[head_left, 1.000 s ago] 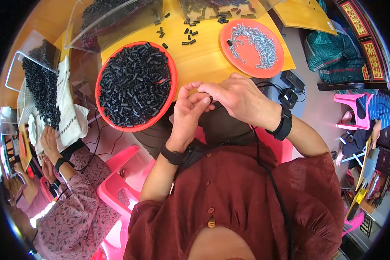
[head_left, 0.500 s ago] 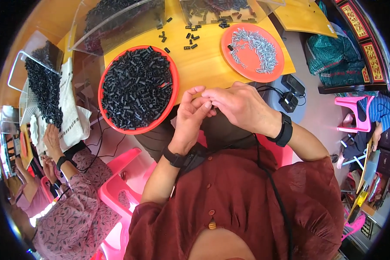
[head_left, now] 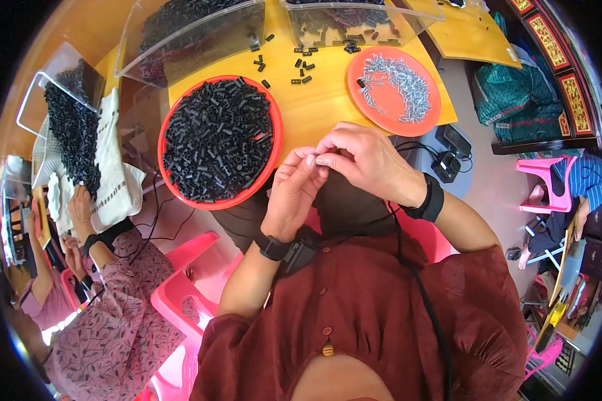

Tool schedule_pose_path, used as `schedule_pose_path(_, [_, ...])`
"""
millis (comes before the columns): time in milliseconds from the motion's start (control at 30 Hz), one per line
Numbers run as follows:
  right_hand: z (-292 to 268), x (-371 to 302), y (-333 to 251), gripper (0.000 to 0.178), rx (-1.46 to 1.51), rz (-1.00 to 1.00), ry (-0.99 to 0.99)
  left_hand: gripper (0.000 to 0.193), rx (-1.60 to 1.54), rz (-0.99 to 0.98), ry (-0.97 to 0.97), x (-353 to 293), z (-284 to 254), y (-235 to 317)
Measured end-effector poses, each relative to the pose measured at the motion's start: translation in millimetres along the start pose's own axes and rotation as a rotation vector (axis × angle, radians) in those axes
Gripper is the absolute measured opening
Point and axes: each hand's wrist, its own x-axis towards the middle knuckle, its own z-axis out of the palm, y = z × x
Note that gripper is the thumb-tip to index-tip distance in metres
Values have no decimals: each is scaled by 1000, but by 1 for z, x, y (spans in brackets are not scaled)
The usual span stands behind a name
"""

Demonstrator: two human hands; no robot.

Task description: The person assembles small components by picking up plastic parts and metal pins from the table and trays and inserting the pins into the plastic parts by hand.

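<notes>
My left hand (head_left: 291, 195) and my right hand (head_left: 373, 160) meet above my lap, fingertips pinched together. Whatever they hold is too small or too hidden by the fingers to name. To the left of them, a red round tray (head_left: 280, 144) is heaped with short black plastic tubes (head_left: 219, 137). Beyond my right hand lies an orange-red plate (head_left: 374, 112) bearing small silver metal pieces that look like screws (head_left: 413, 93). One black piece (head_left: 361, 83) rests at that plate's left side.
Loose black pieces (head_left: 306, 65) lie scattered on the yellow table (head_left: 314, 110). Clear plastic bins (head_left: 201, 41) stand at the back. Another person's hand (head_left: 80, 210) works at a black heap (head_left: 73, 134) on the left. Black adapters (head_left: 446, 166) with cables sit at the right.
My right hand has turned slightly and its pinch has shifted a little left against my left fingertips. A dark bit glimpsed between the fingers is now hidden. The whole view has shifted slightly.
</notes>
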Motion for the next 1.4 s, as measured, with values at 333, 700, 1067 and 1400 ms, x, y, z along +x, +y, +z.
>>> schedule_pose_path(333, [-3,17,2,15,46,47,-60,13,-73,76,-25,2,-12,-4])
schedule_pose_path(700, [-5,122,65,21,-543,213,143,15,-85,-14,-36,0,-10,0])
schedule_pose_path(1067, [15,136,70,11,-720,169,110,16,-44,-19,-22,-1,-8,7])
schedule_pose_path(1400, [15,137,70,14,-665,233,42,17,-27,-23,-38,-2,-9,5])
